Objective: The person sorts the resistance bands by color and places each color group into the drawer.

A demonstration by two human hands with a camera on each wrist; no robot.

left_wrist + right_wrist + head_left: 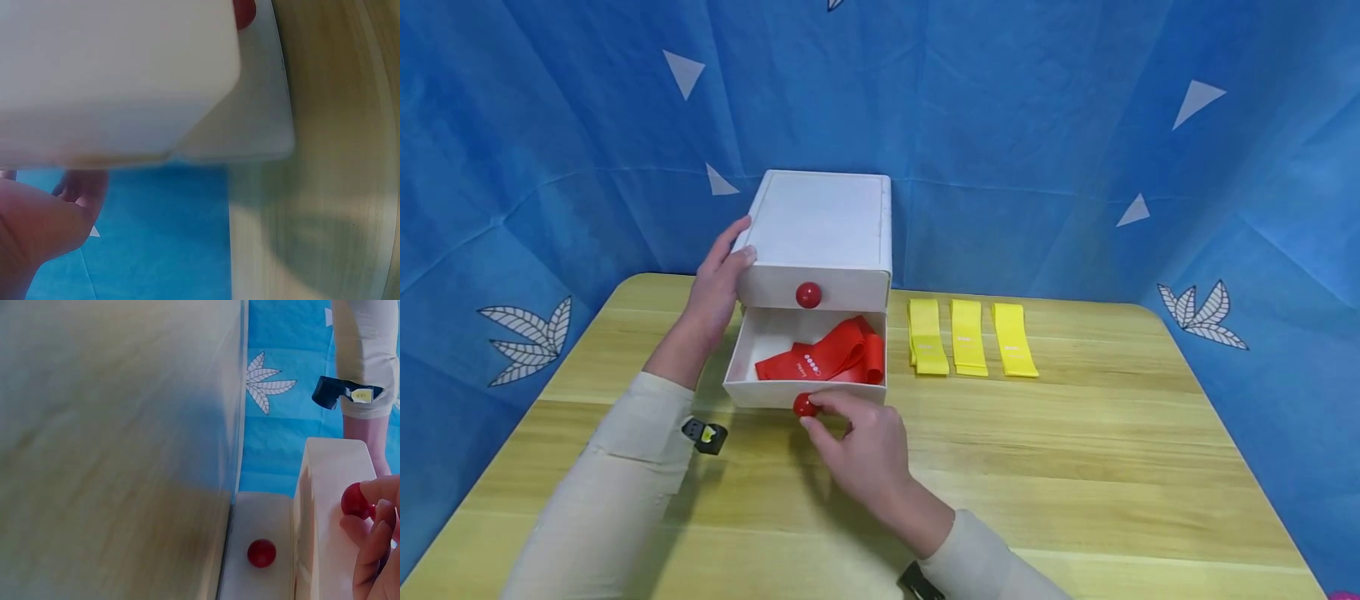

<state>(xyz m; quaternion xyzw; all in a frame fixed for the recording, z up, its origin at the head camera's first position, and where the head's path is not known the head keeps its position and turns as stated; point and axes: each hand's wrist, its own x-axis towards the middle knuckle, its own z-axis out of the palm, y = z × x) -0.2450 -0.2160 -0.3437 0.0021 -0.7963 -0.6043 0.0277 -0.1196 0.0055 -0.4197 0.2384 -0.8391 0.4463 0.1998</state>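
White open-topped drawer (pixel 756 394), flat red banding (pixel 835 352) inside, sits just past the fingertips of the right hand (pixel 872 450), which pinches its round red knob (pixel 803 406); the left hand (pixel 711 296), fingers seemingly straight, touches the white boxy cabinet (pixel 820 217).

Smooth, plastic-looking and softly matt on the white drawer cabinet (pixel 823 217); much the same on its open lower drawer (pixel 763 396). Glossy and smooth, apparently plastic too, on both the lower red knob (pixel 803 405) and the upper red knob (pixel 808 295). Thin, smooth and rubber-like in the folded red banding (pixel 831 350), with white print on its surface. Likewise rubber-like, though more matt, in the three yellow bands (pixel 967 337). Wood-grained on the tabletop (pixel 1075 458), smooth, with a low satin sheen. Cloth-like, creased and mostly matt in the blue backdrop (pixel 1015 167). Matt, wrinkled and fabric-like in the pale left sleeve (pixel 617 483) and right sleeve (pixel 992 558). Dark and plastic-looking on the left wrist device (pixel 710 440).
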